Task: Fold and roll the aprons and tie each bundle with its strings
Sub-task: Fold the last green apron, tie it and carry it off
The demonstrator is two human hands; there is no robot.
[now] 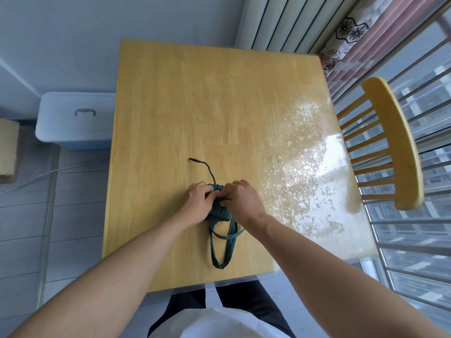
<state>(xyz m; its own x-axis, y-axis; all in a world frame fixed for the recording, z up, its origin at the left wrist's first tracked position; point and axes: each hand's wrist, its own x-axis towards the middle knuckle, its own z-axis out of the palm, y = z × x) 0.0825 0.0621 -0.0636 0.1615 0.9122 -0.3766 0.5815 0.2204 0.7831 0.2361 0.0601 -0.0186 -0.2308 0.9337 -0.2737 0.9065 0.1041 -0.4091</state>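
Observation:
A dark green striped apron (219, 212) lies rolled into a small bundle on the wooden table (170, 106), near its front middle. My left hand (199, 203) grips the bundle's left side with curled fingers. My right hand (240, 201) pinches the green string at the bundle's top, right beside the left hand. One loose string end (203, 165) trails away toward the far left. A long strap loop (223, 245) hangs toward the front edge. The knot area between my fingers is mostly hidden.
A wooden chair (395, 142) stands at the table's right side, by a window with railings. A pale blue lidded bin (73, 118) sits on the floor at the left. Glare covers the table's right half.

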